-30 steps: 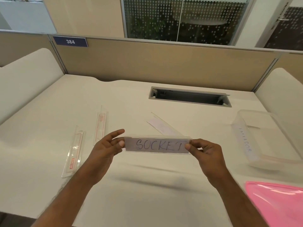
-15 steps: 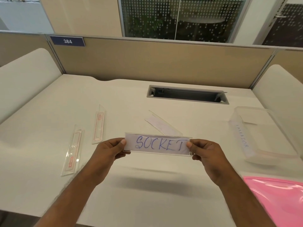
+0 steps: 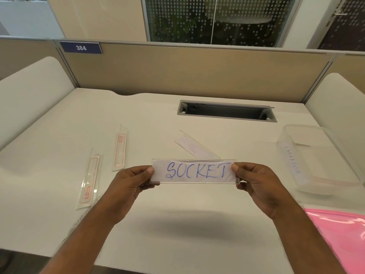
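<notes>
Both hands hold a clear label holder (image 3: pixel 194 171) reading "SOCKET" level above the white desk (image 3: pixel 59 135). The left hand (image 3: pixel 130 184) pinches its left end, thumb on the front; the right hand (image 3: pixel 256 184) pinches its right end likewise. Just beyond the fingertips lies another clear holder (image 3: pixel 195 147), possibly with paper inside. Right of the right-hand fingers stands a clear plastic box (image 3: pixel 316 159).
</notes>
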The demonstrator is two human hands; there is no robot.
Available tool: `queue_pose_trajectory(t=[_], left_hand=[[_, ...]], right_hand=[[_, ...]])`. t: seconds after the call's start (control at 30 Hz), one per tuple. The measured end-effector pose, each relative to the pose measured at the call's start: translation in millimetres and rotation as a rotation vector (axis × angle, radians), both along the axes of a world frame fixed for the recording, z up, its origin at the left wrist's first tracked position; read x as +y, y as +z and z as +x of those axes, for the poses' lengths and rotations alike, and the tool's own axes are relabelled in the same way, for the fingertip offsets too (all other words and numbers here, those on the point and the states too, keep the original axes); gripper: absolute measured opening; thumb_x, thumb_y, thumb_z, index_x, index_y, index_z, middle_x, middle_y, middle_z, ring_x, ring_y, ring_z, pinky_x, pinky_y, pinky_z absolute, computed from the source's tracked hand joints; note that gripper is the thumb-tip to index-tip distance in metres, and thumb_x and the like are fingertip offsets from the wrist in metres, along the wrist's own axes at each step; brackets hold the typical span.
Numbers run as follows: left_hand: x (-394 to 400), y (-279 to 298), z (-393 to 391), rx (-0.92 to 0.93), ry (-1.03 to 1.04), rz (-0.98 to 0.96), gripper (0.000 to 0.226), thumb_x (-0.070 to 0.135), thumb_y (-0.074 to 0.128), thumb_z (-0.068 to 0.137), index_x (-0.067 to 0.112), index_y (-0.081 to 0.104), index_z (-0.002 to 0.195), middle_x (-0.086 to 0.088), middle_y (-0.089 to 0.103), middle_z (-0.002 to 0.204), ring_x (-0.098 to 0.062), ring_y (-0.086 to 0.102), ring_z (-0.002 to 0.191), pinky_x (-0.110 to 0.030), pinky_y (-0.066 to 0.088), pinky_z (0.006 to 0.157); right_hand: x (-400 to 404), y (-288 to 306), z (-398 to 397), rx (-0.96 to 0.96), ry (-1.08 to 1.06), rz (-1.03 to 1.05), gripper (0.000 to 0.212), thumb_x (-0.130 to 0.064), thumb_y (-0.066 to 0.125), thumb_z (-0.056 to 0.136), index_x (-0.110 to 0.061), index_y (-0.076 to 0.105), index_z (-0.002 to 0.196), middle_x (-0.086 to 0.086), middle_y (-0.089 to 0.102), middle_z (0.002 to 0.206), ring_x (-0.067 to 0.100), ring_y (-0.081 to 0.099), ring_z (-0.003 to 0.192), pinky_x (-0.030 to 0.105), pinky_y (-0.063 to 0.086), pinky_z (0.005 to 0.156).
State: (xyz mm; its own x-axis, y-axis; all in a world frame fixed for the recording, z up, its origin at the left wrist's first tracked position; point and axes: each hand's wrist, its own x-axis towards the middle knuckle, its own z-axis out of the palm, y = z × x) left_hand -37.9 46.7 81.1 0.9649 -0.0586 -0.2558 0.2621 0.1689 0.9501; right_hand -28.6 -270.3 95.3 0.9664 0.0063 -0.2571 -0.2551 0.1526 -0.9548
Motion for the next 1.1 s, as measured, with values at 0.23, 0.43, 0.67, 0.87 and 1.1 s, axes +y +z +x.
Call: queue_pose_trajectory(t=[0.23,0.43,0.67,0.87,1.1], left_hand=[[-0.2,1.5,-0.7,-0.014,0.012,-0.016,0.026,0.024,0.064,0.081,0.008,0.079,0.094,-0.020,0.075,0.105,-0.023,0.072,0.085,-0.034,0.052,0.085],[-2.2,-2.7,0.5,-0.011,0.016,-0.007,0.026,0.024,0.063,0.083,0.009,0.079,0.097,-0.017,0.076,0.105,-0.025,0.072,0.088,-0.033,0.053,0.084],[-8.6,-8.6,9.3,0.020,0.152,0.054,0.017,0.012,0.059,0.094,0.008,0.076,0.094,-0.011,0.078,0.090,-0.022,0.072,0.077,-0.031,0.053,0.077],[-13.5,-12.5,15.2,0.011,0.092,0.061,0.024,0.014,0.058,0.096,0.015,0.081,0.087,-0.010,0.078,0.092,-0.017,0.071,0.075,-0.032,0.052,0.078],[-22.6,-24.6,25.2,0.051,0.072,0.039,0.020,0.013,0.057,0.096,0.009,0.076,0.100,-0.011,0.078,0.093,-0.017,0.070,0.074,-0.031,0.053,0.078]], right_hand=[[-1.6,3.2,-1.5,-0.028,-0.002,0.023,0.015,-0.023,0.073,0.069,-0.009,0.077,0.074,0.002,0.061,0.065,0.012,0.048,0.055,0.028,0.040,0.056],[-4.6,1.7,-2.4,-0.043,0.007,0.007,0.015,-0.022,0.073,0.070,-0.009,0.077,0.076,0.000,0.061,0.062,0.012,0.049,0.055,0.029,0.040,0.057],[-17.9,-2.9,-8.0,-0.247,-0.030,-0.386,0.026,-0.036,0.079,0.072,-0.026,0.072,0.095,-0.004,0.069,0.079,0.013,0.060,0.074,0.031,0.050,0.069],[-31.5,-4.1,-6.5,-0.452,0.277,-0.598,0.090,-0.036,0.091,0.059,-0.042,0.047,0.136,-0.020,0.059,0.128,0.005,0.053,0.122,0.019,0.051,0.087],[-36.7,-5.1,-4.8,-0.499,0.321,-0.632,0.065,-0.032,0.091,0.060,-0.039,0.064,0.119,-0.021,0.065,0.119,0.008,0.061,0.110,0.018,0.047,0.094]])
